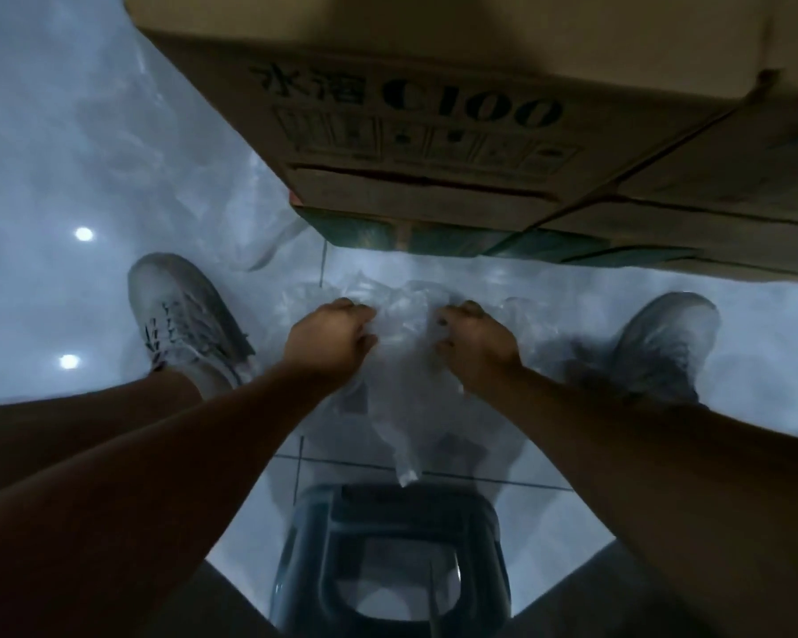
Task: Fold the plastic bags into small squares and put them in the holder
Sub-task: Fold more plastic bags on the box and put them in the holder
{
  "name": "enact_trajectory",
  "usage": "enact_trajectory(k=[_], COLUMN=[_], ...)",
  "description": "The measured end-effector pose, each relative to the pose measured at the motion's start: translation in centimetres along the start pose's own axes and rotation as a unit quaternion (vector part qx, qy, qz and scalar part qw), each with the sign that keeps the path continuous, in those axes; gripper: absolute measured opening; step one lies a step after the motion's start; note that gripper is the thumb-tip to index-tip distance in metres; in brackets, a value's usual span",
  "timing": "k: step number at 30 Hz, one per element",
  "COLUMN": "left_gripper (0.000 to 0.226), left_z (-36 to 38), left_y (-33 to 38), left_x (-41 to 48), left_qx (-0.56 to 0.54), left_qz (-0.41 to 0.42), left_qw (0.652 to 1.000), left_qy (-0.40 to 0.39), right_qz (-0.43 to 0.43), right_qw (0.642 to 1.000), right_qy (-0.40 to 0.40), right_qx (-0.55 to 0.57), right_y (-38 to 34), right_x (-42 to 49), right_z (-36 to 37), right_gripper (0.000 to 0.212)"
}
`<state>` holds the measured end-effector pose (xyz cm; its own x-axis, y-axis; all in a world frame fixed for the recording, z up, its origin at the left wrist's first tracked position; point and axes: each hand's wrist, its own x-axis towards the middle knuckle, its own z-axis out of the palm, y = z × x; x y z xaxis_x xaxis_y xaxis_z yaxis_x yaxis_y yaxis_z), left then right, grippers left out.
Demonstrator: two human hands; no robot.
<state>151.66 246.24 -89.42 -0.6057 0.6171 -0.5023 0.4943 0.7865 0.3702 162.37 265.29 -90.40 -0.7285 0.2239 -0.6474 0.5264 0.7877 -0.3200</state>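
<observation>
Dim, blurred light hides your fingertips, which curl out of sight into a clear plastic bag [404, 361] at the frame's centre, above the tiled floor [65, 154]. Your left hand [330, 336], at the bag's 9 o'clock, and right hand [473, 336], at 3 o'clock, each grip a bunch of it. The bag is crumpled and unfolded, its tail hanging toward a dark stool [388, 545] at 6 o'clock. A cardboard box [434, 131] is cut off at 12 o'clock.

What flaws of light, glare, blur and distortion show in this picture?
Head view: dim, bluish light; two glare spots on the glossy floor; wide-angle bending of the cardboard box; blur on the right shoe; the clear plastic bag, gripped by left hand and right hand, shows little detail.
</observation>
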Motion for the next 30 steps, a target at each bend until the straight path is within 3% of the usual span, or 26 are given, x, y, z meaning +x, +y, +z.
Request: enact_trajectory(k=[5, 9, 15, 18, 21, 25, 26, 30], left_gripper=[0.022, 0.020, 0.029, 0.027, 0.016, 0.018, 0.018, 0.018], left_z=[-1.7, -4.4, -9.8, -13.7, -17.7, -22.4, -23.6, -28.0], left_y=[0.1, 0.5, 2.4, 4.8, 7.2, 9.8, 10.4, 12.9], left_x=[0.3, -0.2, -1.2, -3.7, -7.0, -11.5, -12.4, -14.0], left_qx=[-0.078, -0.253, -0.282, -0.300, -0.322, -0.376, -0.374, -0.318], left_qz=[0.004, -0.020, -0.011, 0.047, 0.112, 0.200, 0.223, 0.279], left_qw=[0.997, 0.967, 0.959, 0.951, 0.939, 0.902, 0.896, 0.885], left_qy=[0.019, 0.025, 0.019, 0.059, 0.049, 0.068, 0.091, 0.196], right_qz=[-0.028, -0.041, -0.089, -0.125, -0.160, -0.213, -0.210, -0.209], right_qw=[0.997, 0.984, 0.966, 0.964, 0.971, 0.968, 0.968, 0.939], right_qy=[0.046, 0.080, 0.151, 0.127, 0.092, 0.051, 0.052, 0.179], right_qx=[0.056, 0.156, 0.190, 0.196, 0.150, 0.119, 0.124, 0.205], right_y=[0.7, 0.9, 0.1, -0.7, -1.7, -3.3, -4.0, -7.3], right_x=[0.1, -0.6, -2.9, -5.8, -10.2, -17.6, -19.3, -23.6], right_z=[-1.5, -3.9, -9.2, -13.4, -18.4, -25.4, -27.1, -33.5], right_gripper=[0.015, 0.007, 0.006, 0.015, 0.019, 0.009, 0.015, 0.048])
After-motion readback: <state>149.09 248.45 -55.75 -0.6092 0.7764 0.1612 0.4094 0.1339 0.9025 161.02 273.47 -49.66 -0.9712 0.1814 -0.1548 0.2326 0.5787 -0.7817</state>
